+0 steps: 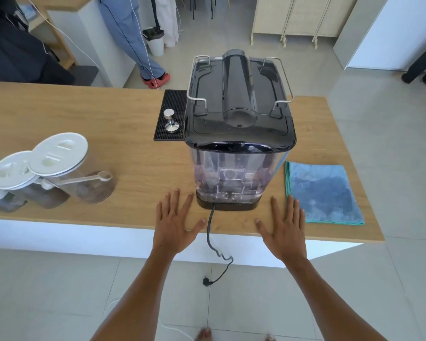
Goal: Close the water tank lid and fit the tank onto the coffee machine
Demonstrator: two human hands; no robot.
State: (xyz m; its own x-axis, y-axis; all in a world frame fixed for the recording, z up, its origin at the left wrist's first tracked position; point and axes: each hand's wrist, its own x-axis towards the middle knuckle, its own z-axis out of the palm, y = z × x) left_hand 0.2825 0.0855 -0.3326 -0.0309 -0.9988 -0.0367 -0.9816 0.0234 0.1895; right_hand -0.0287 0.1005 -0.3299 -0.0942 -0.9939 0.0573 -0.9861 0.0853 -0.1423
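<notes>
A black coffee machine (239, 94) stands on the wooden counter (108, 124) with its back toward me. The clear water tank (229, 175) sits on the machine's rear, its dark lid (240, 137) lying flat and shut on top. My left hand (176, 222) lies flat on the counter just left of the tank's base, fingers spread, holding nothing. My right hand (284, 227) lies flat just right of the base, also spread and empty. Neither hand touches the tank.
The black power cord (212, 237) hangs off the counter edge between my hands, its plug on the floor. A blue cloth (322, 193) lies to the right. A tamper (171, 121) stands on a black mat; lidded jars (59, 168) at left. People stand beyond the counter.
</notes>
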